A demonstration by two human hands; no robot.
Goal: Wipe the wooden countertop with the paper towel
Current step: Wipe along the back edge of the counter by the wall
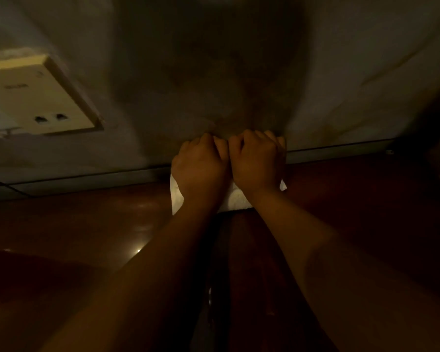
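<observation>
Two bare forearms reach forward over the dark, glossy wooden countertop point(92, 224), drawing together as they go until the hands meet side by side at its far edge. The left hand point(200, 166) and the right hand point(257, 161) touch at the knuckles, backs up, fingers curled down and forward, both pressing on the white paper towel point(235, 201). The paper towel lies flat on the countertop under them, right against the base of the wall point(341, 72); its corners peek out beside each wrist and between them. Whether the fingers pinch the towel or only press it, I cannot tell in this dim light. Up on the wall to the left sits a pale socket plate point(36, 97).
</observation>
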